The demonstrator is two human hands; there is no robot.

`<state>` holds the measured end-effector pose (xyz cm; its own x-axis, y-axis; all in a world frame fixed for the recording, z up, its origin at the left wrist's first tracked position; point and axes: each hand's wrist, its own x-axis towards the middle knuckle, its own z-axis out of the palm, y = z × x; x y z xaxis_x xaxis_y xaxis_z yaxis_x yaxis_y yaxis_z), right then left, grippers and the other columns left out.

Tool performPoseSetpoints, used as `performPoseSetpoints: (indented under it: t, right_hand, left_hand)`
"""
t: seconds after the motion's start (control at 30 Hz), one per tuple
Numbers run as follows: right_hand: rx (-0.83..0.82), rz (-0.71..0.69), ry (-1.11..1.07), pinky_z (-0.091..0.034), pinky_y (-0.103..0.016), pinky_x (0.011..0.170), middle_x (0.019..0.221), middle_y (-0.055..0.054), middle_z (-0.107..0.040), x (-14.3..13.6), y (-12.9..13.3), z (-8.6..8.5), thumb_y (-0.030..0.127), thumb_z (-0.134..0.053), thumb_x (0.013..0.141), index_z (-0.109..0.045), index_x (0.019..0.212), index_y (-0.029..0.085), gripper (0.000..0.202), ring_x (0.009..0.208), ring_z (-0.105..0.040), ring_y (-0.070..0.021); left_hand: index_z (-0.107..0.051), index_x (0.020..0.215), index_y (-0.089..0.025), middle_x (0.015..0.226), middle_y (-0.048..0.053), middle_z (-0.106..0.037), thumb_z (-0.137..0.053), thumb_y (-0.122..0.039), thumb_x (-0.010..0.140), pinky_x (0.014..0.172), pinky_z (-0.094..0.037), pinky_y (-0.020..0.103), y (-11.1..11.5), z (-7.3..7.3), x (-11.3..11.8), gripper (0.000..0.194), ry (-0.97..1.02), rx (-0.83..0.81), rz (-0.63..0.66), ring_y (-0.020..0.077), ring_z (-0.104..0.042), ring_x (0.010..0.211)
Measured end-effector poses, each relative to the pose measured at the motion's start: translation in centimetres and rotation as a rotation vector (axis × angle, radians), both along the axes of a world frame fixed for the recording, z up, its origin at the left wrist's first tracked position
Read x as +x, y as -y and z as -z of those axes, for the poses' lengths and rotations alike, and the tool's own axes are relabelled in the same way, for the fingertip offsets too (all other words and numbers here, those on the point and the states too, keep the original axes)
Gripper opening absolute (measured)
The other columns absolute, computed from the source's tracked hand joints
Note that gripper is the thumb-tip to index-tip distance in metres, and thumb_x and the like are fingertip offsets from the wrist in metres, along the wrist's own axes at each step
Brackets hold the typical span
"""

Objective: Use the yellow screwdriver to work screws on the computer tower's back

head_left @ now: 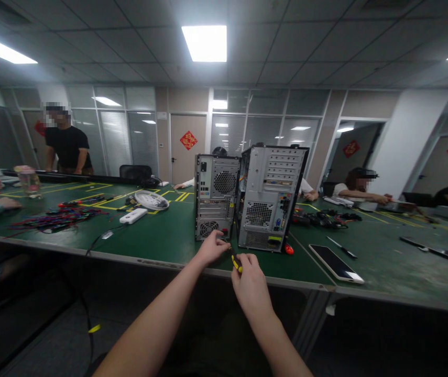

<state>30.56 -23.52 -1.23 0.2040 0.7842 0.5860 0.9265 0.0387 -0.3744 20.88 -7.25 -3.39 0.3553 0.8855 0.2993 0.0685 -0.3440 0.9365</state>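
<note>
Two computer cases stand upright side by side on the green table, backs toward me: a smaller left computer case (216, 180) and a taller right computer case (259, 180). My right hand (250, 276) is closed around a black and yellow screwdriver (236, 261) in front of the gap between them. The screwdriver's tip points up and left, toward the lower back of the left case. My left hand (212, 248) is by that case's bottom right corner, fingers bent together near the tip. Whatever its fingertips hold, if anything, is too small to make out.
On the green table (172, 246), a tablet-like device (336, 263) and a thin pen-like tool (341, 247) lie at right. Tangled cables (61, 217), a white power strip (133, 215) and a white basket (152, 200) are at left. Several people are around the table.
</note>
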Motion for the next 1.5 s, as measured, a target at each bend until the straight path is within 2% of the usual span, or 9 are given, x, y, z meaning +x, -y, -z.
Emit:
performPoseSetpoints:
  t: [0.27, 0.47, 0.67, 0.77, 0.87, 0.97, 1.27, 1.43, 1.5]
  right_hand:
    - [-0.079, 0.039, 0.046, -0.046, -0.028, 0.072, 0.091, -0.005, -0.064, 0.0, 0.1, -0.4, 0.02, -0.052, 0.099, -0.061, 0.116, 0.018, 0.02, 0.082, -0.065, -0.0202]
    - [-0.051, 0.02, 0.015, -0.047, -0.026, 0.075, 0.115, -0.01, -0.058, -0.5, 0.5, -0.8, 0.009, -0.06, 0.089, -0.061, 0.111, 0.016, 0.023, 0.092, -0.066, -0.0196]
    - [-0.105, 0.04, 0.042, -0.046, -0.027, 0.072, 0.1, -0.007, -0.063, -0.4, 0.7, -1.1, 0.018, -0.053, 0.099, -0.059, 0.118, 0.018, 0.02, 0.086, -0.066, -0.0202]
    - [-0.129, 0.043, 0.047, -0.045, -0.027, 0.069, 0.092, -0.005, -0.064, -0.3, 0.7, -1.1, 0.021, -0.049, 0.101, -0.061, 0.115, 0.019, 0.018, 0.082, -0.066, -0.0199]
    - [-0.091, 0.018, 0.013, -0.046, -0.026, 0.072, 0.105, -0.007, -0.063, -0.4, 0.7, -1.1, 0.015, -0.057, 0.096, -0.062, 0.11, 0.019, 0.016, 0.087, -0.067, -0.0192]
    - [-0.077, 0.007, -0.006, -0.047, -0.025, 0.073, 0.118, -0.01, -0.059, -0.6, 0.7, -1.1, 0.008, -0.061, 0.09, -0.061, 0.11, 0.017, 0.022, 0.091, -0.067, -0.0184]
    - [-0.177, 0.058, 0.065, -0.045, -0.028, 0.069, 0.091, -0.006, -0.065, -0.4, 0.6, -1.2, 0.02, -0.049, 0.101, -0.06, 0.115, 0.017, 0.018, 0.083, -0.068, -0.0212]
    - [-0.134, 0.035, 0.037, -0.047, -0.026, 0.074, 0.116, -0.01, -0.06, -0.6, 0.8, -1.2, 0.011, -0.062, 0.091, -0.06, 0.114, 0.017, 0.024, 0.092, -0.068, -0.0202]
    - [-0.146, 0.047, 0.037, -0.048, -0.026, 0.073, 0.115, -0.011, -0.06, -0.7, 0.8, -1.2, 0.011, -0.061, 0.091, -0.06, 0.113, 0.016, 0.023, 0.092, -0.068, -0.0204]
  left_hand:
    - [-0.052, 0.11, -0.017, 0.071, -0.002, -0.072, -0.077, -0.023, 0.075, 0.07, -0.048, 0.026, -0.4, 0.3, 0.2, 0.044, 0.006, -0.003, 0.004, 0.015, -0.069, 0.07]
    - [-0.051, 0.108, -0.019, 0.071, -0.002, -0.072, -0.078, -0.024, 0.075, 0.07, -0.048, 0.026, -0.7, 0.6, 0.2, 0.043, 0.012, 0.002, -0.004, 0.015, -0.068, 0.07]
    - [-0.052, 0.108, -0.019, 0.071, -0.003, -0.072, -0.078, -0.024, 0.074, 0.069, -0.047, 0.025, -0.6, 0.6, 0.1, 0.044, 0.014, 0.007, -0.005, 0.0145, -0.068, 0.069]
    - [-0.052, 0.108, -0.018, 0.07, -0.003, -0.071, -0.079, -0.024, 0.073, 0.066, -0.046, 0.024, -0.3, 0.3, 0.1, 0.044, 0.018, -0.003, 0.002, 0.0137, -0.066, 0.066]
    - [-0.052, 0.108, -0.018, 0.069, -0.003, -0.07, -0.08, -0.024, 0.073, 0.064, -0.045, 0.023, -0.1, 0.1, 0.0, 0.045, 0.015, -0.007, 0.0, 0.013, -0.065, 0.064]
    - [-0.052, 0.108, -0.019, 0.068, -0.004, -0.07, -0.08, -0.024, 0.072, 0.065, -0.045, 0.024, 0.0, 0.0, 0.0, 0.046, 0.013, -0.006, -0.003, 0.0131, -0.065, 0.064]
    - [-0.052, 0.105, -0.018, 0.069, -0.003, -0.07, -0.078, -0.021, 0.073, 0.067, -0.046, 0.024, -0.1, 0.1, 0.1, 0.041, 0.022, -0.01, -0.02, 0.0135, -0.066, 0.066]
    - [-0.052, 0.107, -0.018, 0.068, -0.004, -0.07, -0.078, -0.02, 0.073, 0.065, -0.045, 0.024, 0.0, 0.0, 0.1, 0.043, 0.015, -0.018, -0.012, 0.0139, -0.067, 0.065]
    - [-0.052, 0.107, -0.018, 0.068, -0.003, -0.071, -0.077, -0.019, 0.074, 0.067, -0.046, 0.024, 0.0, 0.0, 0.1, 0.041, 0.008, -0.007, -0.02, 0.0139, -0.067, 0.066]
